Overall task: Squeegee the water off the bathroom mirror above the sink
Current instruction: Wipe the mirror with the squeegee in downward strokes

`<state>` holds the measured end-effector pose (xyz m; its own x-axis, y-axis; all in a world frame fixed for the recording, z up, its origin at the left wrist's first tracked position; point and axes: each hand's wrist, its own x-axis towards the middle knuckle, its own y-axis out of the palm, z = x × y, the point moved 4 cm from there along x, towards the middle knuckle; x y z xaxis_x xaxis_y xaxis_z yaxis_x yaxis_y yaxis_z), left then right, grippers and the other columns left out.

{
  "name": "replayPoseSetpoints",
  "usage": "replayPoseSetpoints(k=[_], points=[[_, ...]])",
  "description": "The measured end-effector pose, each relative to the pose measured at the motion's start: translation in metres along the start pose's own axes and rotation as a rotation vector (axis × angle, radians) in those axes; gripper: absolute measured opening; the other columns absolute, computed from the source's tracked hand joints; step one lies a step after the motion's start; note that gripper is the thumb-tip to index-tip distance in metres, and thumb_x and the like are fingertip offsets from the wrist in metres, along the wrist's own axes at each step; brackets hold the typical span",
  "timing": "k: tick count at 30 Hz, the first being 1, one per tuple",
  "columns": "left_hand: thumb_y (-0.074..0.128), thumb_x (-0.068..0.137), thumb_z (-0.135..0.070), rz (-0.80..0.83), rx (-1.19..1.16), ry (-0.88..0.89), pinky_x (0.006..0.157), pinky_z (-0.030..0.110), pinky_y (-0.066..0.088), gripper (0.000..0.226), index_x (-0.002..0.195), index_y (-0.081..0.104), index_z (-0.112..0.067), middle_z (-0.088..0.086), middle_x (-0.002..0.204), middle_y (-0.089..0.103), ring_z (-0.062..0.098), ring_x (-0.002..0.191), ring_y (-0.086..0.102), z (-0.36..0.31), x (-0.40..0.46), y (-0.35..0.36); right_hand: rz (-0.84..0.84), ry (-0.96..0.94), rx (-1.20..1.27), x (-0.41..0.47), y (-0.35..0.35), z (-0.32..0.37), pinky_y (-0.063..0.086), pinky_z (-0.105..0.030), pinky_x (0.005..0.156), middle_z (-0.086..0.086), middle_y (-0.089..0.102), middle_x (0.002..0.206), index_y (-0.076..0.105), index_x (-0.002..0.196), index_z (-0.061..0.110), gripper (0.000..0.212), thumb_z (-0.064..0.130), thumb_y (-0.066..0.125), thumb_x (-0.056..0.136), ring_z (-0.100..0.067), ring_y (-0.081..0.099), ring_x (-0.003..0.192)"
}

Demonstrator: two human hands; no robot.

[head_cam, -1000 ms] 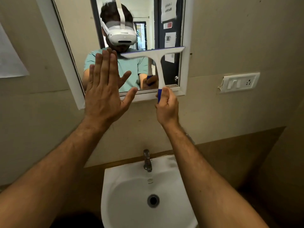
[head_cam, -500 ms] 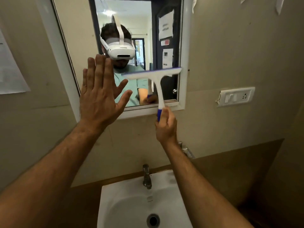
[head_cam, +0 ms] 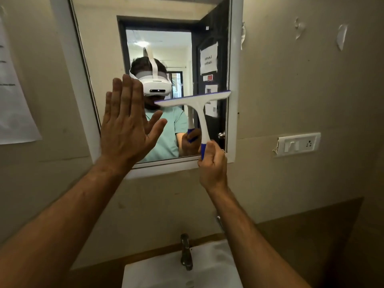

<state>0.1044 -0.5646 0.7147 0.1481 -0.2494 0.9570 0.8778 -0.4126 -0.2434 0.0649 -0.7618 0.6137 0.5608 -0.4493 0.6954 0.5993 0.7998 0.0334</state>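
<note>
Right hand (head_cam: 213, 161): grips squeegee (head_cam: 197, 110) by its blue handle end, blade against lower right of mirror (head_cam: 166, 38). Likely light, stiff plastic, slippery when wet; hold at handle. Left hand (head_cam: 126, 125): fingers straight, flat at glass.

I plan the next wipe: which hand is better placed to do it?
Right. The right hand grips the squeegee handle, blade at the mirror. The left hand is flat and holds nothing.
</note>
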Motion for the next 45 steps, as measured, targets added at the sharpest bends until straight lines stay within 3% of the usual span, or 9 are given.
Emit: replayPoseSetpoints(k=[4,7,11,19,24,28,33,38,45], points=[[0.038,0.101,-0.065,-0.011,0.007,-0.017,0.128,0.045,0.002,0.091,0.161,0.009,-0.003,0.021,0.169,0.007,0.036,0.158,0.006,0.004,0.013,0.003,-0.118,-0.149,-0.044,0.047,0.004,0.052,0.042,-0.010,0.047,0.011,0.052,0.061,0.054,0.091,0.020,0.039,0.046,0.027,0.102,0.002,0.055,0.052],[0.037,0.101,-0.066,-0.012,0.002,-0.025,0.128,0.044,0.000,0.092,0.162,0.009,-0.003,0.021,0.169,0.007,0.036,0.158,0.005,0.004,0.019,0.003,-0.098,-0.159,-0.072,0.081,0.011,0.076,0.047,-0.011,0.052,0.011,0.055,0.067,0.054,0.096,0.022,0.038,0.046,0.026,0.103,-0.005,0.060,0.060],[0.037,0.101,-0.064,-0.024,0.005,-0.024,0.128,0.044,0.001,0.091,0.161,0.009,-0.001,0.022,0.169,0.006,0.036,0.158,0.005,0.002,0.020,0.000,-0.061,-0.130,-0.022,0.071,0.009,0.057,0.045,-0.007,0.054,0.011,0.053,0.067,0.051,0.089,0.030,0.033,0.047,0.026,0.102,0.006,0.058,0.060],[0.033,0.101,-0.065,-0.018,0.003,-0.006,0.129,0.045,0.002,0.091,0.161,0.009,-0.001,0.022,0.169,0.006,0.036,0.158,0.005,0.000,0.022,0.003,-0.082,-0.100,-0.044,0.037,0.002,0.026,0.045,-0.010,0.052,0.011,0.053,0.068,0.052,0.091,0.026,0.036,0.050,0.026,0.100,0.005,0.057,0.062],[0.032,0.101,-0.068,-0.033,-0.004,0.014,0.129,0.045,0.002,0.093,0.161,0.008,0.000,0.022,0.169,0.005,0.036,0.158,0.004,-0.002,0.040,0.005,-0.097,-0.168,-0.040,0.087,0.006,0.078,0.055,-0.030,0.059,0.005,0.058,0.069,0.053,0.087,0.029,0.036,0.049,0.026,0.100,-0.010,0.061,0.063],[0.033,0.100,-0.067,-0.026,0.002,0.018,0.129,0.045,0.002,0.094,0.161,0.008,0.000,0.022,0.169,0.004,0.035,0.158,0.002,-0.002,0.044,0.004,-0.079,-0.166,-0.036,0.084,0.007,0.070,0.047,-0.017,0.053,0.008,0.055,0.067,0.054,0.090,0.024,0.037,0.048,0.028,0.100,-0.003,0.057,0.060],[0.026,0.099,-0.069,0.005,0.010,0.018,0.129,0.045,0.001,0.094,0.161,0.007,-0.001,0.020,0.170,0.001,0.033,0.158,0.001,0.002,0.039,0.001,-0.072,-0.133,-0.043,0.049,0.002,0.037,0.049,-0.024,0.055,0.009,0.055,0.065,0.055,0.090,0.022,0.038,0.048,0.028,0.099,-0.005,0.056,0.060],[0.026,0.098,-0.069,0.012,0.015,0.005,0.129,0.047,0.003,0.095,0.161,0.008,-0.001,0.020,0.170,0.000,0.033,0.158,-0.001,0.007,0.049,0.001,-0.071,-0.197,0.030,0.087,0.007,0.079,0.049,-0.026,0.050,0.009,0.058,0.061,0.052,0.085,0.027,0.031,0.044,0.030,0.098,-0.005,0.054,0.053],[0.036,0.097,-0.067,-0.055,0.009,0.013,0.129,0.047,0.005,0.096,0.161,0.009,-0.001,0.019,0.170,0.003,0.032,0.158,0.001,0.007,0.076,-0.006,-0.065,-0.342,-0.061,0.166,0.018,0.145,0.053,-0.017,0.064,-0.002,0.063,0.086,0.052,0.110,0.019,0.027,0.035,0.031,0.105,-0.013,0.064,0.075]])
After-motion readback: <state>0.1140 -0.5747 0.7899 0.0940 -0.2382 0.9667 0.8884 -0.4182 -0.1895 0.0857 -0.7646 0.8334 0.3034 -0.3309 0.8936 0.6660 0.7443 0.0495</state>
